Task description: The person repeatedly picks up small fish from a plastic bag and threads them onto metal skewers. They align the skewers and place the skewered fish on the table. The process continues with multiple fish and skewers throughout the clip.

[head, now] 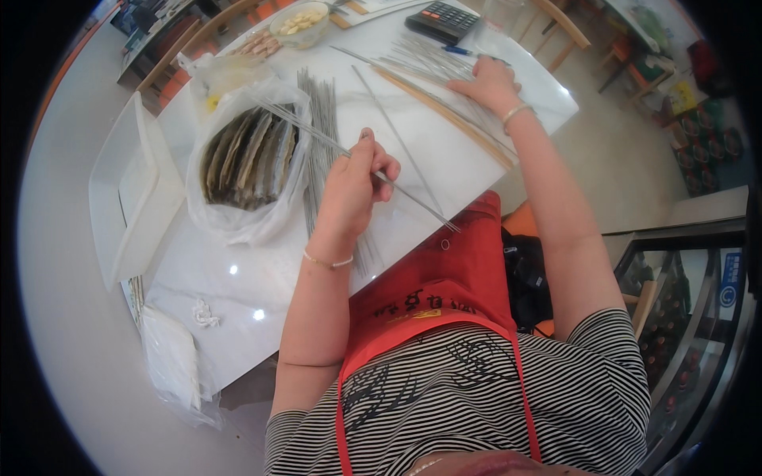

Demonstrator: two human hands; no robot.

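My left hand grips a few thin metal skewers between thumb and fingers. They run slantwise, their far ends over an open white plastic bag. Inside the bag stand dark, layered flat pieces, whose kind I cannot tell. Beside the bag lies a thick bundle of metal skewers, partly behind my left hand and forearm. My right hand rests over loose metal skewers at the table's far right, thumb spread, fingertips close to a blue pen. Nothing shows in its grasp.
On the white table are a calculator, a clear glass, light-brown sticks, a bowl of pale pieces and crumpled tissue. A white plastic tub leans at the left edge. A wooden chair stands beyond.
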